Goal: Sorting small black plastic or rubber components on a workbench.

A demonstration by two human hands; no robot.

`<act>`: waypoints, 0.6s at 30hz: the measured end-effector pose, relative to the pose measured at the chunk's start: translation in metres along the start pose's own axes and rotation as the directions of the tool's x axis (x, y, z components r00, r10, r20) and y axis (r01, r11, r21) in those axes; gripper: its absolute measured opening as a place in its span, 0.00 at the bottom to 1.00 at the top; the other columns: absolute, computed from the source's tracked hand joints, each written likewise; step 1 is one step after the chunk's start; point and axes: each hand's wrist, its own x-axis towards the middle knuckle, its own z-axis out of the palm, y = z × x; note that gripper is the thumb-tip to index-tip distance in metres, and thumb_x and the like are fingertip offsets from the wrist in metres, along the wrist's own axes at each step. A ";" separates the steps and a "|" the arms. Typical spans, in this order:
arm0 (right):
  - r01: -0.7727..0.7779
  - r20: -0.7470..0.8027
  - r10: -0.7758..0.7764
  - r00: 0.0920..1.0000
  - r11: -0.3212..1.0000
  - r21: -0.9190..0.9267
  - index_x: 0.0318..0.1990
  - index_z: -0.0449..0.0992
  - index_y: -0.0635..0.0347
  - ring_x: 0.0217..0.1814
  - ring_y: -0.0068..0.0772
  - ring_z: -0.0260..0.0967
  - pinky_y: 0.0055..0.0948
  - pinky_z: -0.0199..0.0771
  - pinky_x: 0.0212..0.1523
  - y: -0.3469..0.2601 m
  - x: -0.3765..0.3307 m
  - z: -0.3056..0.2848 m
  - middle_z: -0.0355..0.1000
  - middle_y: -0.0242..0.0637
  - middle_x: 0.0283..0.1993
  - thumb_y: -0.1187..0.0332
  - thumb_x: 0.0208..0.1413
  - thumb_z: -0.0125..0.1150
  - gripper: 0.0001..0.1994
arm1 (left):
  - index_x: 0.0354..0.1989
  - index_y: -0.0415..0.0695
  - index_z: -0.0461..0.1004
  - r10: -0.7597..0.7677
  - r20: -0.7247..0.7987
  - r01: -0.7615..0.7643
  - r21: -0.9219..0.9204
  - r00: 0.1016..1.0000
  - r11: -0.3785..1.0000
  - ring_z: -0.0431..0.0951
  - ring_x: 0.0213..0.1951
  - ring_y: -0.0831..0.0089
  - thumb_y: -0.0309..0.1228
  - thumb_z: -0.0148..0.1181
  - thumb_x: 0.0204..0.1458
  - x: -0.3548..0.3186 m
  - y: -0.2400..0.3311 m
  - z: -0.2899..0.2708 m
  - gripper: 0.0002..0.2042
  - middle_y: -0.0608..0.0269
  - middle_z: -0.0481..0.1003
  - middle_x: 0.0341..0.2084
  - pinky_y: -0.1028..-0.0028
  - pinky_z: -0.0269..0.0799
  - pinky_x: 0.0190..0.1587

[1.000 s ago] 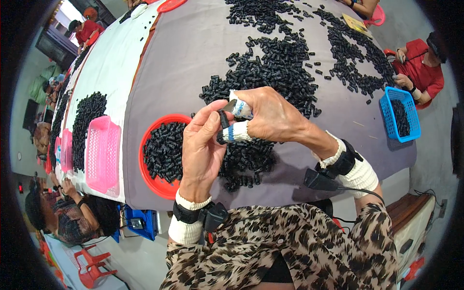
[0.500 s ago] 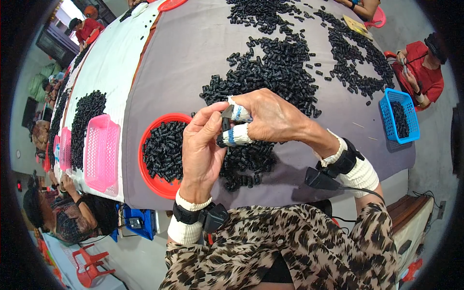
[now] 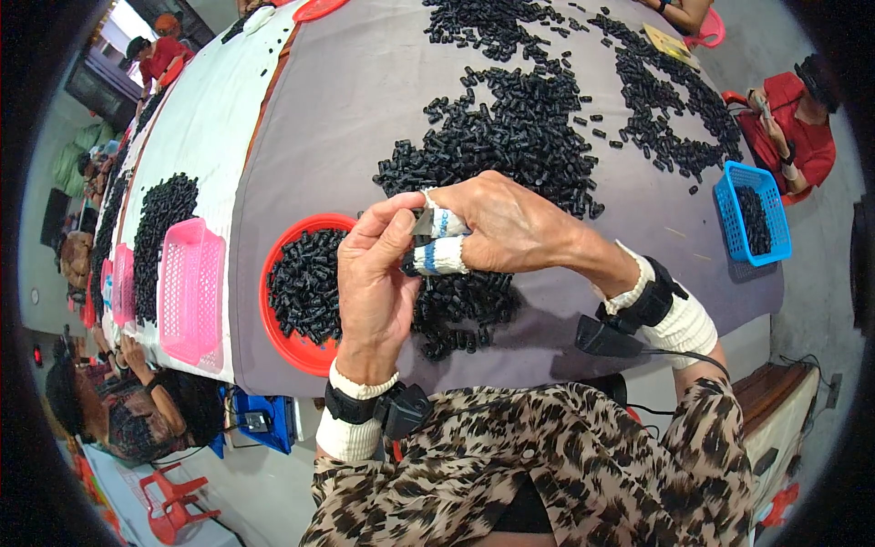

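Observation:
My left hand (image 3: pixel 372 287) is closed, thumb and fingers pinching a small black cylindrical part (image 3: pixel 421 241) mostly hidden by fingers. Opposite it, my right hand (image 3: pixel 515 223) grips a small grey metal blade (image 3: pixel 423 222) that touches or nearly touches the part. White cloth wraps with blue marks cover the right thumb and forefinger. Both hands are held above the table over a large heap of black cylindrical parts (image 3: pixel 510 137). Left of my left hand stands a round red basin (image 3: pixel 272 314) full of similar parts.
The table has a grey cloth (image 3: pixel 319 155). A blue basket (image 3: pixel 775 246) holding black parts stands at its right edge, beside a person in red (image 3: pixel 811 137). To the left, a pink basket (image 3: pixel 191 292) stands near another black heap (image 3: pixel 169 214). Cables run from my wrist straps.
My hands have shifted slightly left and drawn closer together, the right fingers nearing the left fingertips. The black part is more covered now. Both grips stay closed.

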 end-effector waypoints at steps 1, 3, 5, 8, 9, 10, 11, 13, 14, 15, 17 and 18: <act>0.027 0.007 -0.027 1.000 0.999 -0.019 0.24 0.67 0.70 0.24 0.53 0.67 0.41 0.65 0.28 0.002 0.001 0.001 0.68 0.53 0.21 0.68 0.38 0.54 0.11 | 0.40 0.35 0.71 -0.005 -0.003 0.005 0.004 1.000 1.000 0.74 0.34 0.76 0.25 0.52 0.53 0.000 0.001 -0.002 0.09 0.61 0.74 0.32 0.76 0.71 0.39; 0.008 0.025 -0.008 1.000 1.000 -0.006 0.24 0.67 0.70 0.23 0.53 0.67 0.41 0.65 0.28 -0.006 0.002 -0.001 0.68 0.53 0.21 0.68 0.38 0.54 0.11 | 0.40 0.36 0.71 0.098 -0.047 -0.092 0.120 0.994 0.989 0.74 0.32 0.76 0.25 0.52 0.53 -0.001 0.009 -0.009 0.09 0.61 0.73 0.31 0.77 0.71 0.37; 0.073 -0.003 -0.073 0.997 0.996 -0.055 0.25 0.64 0.66 0.19 0.40 0.63 0.34 0.60 0.22 0.000 0.004 0.001 0.66 0.43 0.19 0.66 0.43 0.58 0.12 | 0.39 0.35 0.71 0.237 -0.109 -0.188 0.342 0.965 0.921 0.72 0.31 0.78 0.25 0.53 0.52 -0.004 0.027 -0.035 0.08 0.62 0.73 0.31 0.80 0.70 0.32; 0.188 -0.095 -0.183 0.978 0.981 0.044 0.28 0.66 0.65 0.22 0.35 0.62 0.32 0.62 0.25 0.022 0.007 0.000 0.66 0.40 0.21 0.67 0.49 0.51 0.08 | 0.39 0.35 0.73 0.442 -0.196 -0.133 0.781 0.875 0.611 0.71 0.33 0.80 0.23 0.54 0.50 -0.013 0.043 -0.091 0.09 0.63 0.74 0.33 0.81 0.67 0.39; 0.147 -0.102 -0.145 0.984 0.989 0.012 0.29 0.67 0.65 0.23 0.29 0.60 0.30 0.61 0.26 0.023 0.003 -0.007 0.64 0.36 0.22 0.65 0.52 0.49 0.10 | 0.39 0.34 0.73 0.468 -0.186 -0.130 0.814 0.864 0.565 0.71 0.34 0.80 0.23 0.54 0.50 -0.012 0.041 -0.093 0.09 0.63 0.74 0.33 0.81 0.66 0.40; 0.055 -0.107 -0.055 0.993 0.998 0.001 0.30 0.68 0.65 0.24 0.27 0.60 0.29 0.61 0.27 0.020 -0.005 -0.016 0.64 0.35 0.22 0.64 0.52 0.49 0.11 | 0.39 0.34 0.73 0.451 -0.174 -0.137 0.805 0.876 0.577 0.71 0.34 0.80 0.23 0.54 0.50 -0.010 0.035 -0.089 0.09 0.63 0.74 0.33 0.81 0.66 0.40; -0.025 -0.102 0.025 0.994 1.000 0.003 0.30 0.68 0.65 0.24 0.26 0.59 0.28 0.61 0.27 0.019 -0.010 -0.021 0.63 0.34 0.22 0.64 0.52 0.49 0.11 | 0.39 0.35 0.73 0.406 -0.159 -0.117 0.810 0.900 0.575 0.71 0.34 0.80 0.23 0.55 0.49 -0.009 0.028 -0.076 0.09 0.63 0.74 0.33 0.81 0.66 0.40; -0.003 -0.121 0.004 0.993 1.000 0.008 0.30 0.68 0.65 0.23 0.24 0.57 0.26 0.59 0.25 0.025 -0.015 -0.023 0.62 0.32 0.21 0.64 0.52 0.50 0.11 | 0.38 0.36 0.74 0.300 -0.077 -0.102 0.837 0.951 0.538 0.71 0.33 0.81 0.23 0.56 0.48 -0.004 0.008 -0.059 0.09 0.65 0.74 0.32 0.81 0.66 0.37; -0.047 -0.131 0.044 0.990 0.999 -0.020 0.29 0.67 0.66 0.25 0.37 0.62 0.33 0.62 0.28 0.023 -0.016 -0.025 0.65 0.41 0.22 0.65 0.49 0.51 0.11 | 0.37 0.39 0.74 0.205 -0.050 -0.046 0.897 0.977 0.440 0.71 0.30 0.81 0.23 0.58 0.46 -0.002 -0.003 -0.049 0.09 0.67 0.74 0.30 0.81 0.67 0.35; -0.065 -0.131 0.060 0.989 0.997 -0.035 0.27 0.67 0.68 0.28 0.50 0.68 0.40 0.66 0.30 0.021 -0.008 -0.020 0.67 0.50 0.23 0.66 0.47 0.51 0.11 | 0.36 0.40 0.75 0.185 0.039 -0.100 0.937 0.982 0.336 0.70 0.28 0.80 0.24 0.59 0.45 -0.002 -0.013 -0.046 0.08 0.66 0.73 0.27 0.80 0.66 0.34; -0.056 -0.153 0.054 0.987 0.998 -0.007 0.27 0.67 0.67 0.25 0.48 0.66 0.38 0.65 0.29 0.019 -0.012 -0.024 0.67 0.49 0.22 0.67 0.46 0.51 0.09 | 0.36 0.40 0.73 0.093 0.250 -0.266 0.927 0.964 0.266 0.72 0.31 0.67 0.26 0.63 0.40 0.005 -0.048 -0.037 0.13 0.58 0.71 0.27 0.73 0.68 0.36; -0.125 -0.148 0.122 0.981 0.992 -0.011 0.27 0.67 0.67 0.24 0.47 0.65 0.36 0.64 0.28 0.021 -0.016 -0.027 0.67 0.49 0.21 0.67 0.46 0.51 0.09 | 0.40 0.41 0.72 0.089 0.457 -0.463 0.884 0.885 0.067 0.72 0.35 0.68 0.25 0.64 0.38 0.011 -0.063 -0.032 0.17 0.58 0.70 0.33 0.73 0.69 0.39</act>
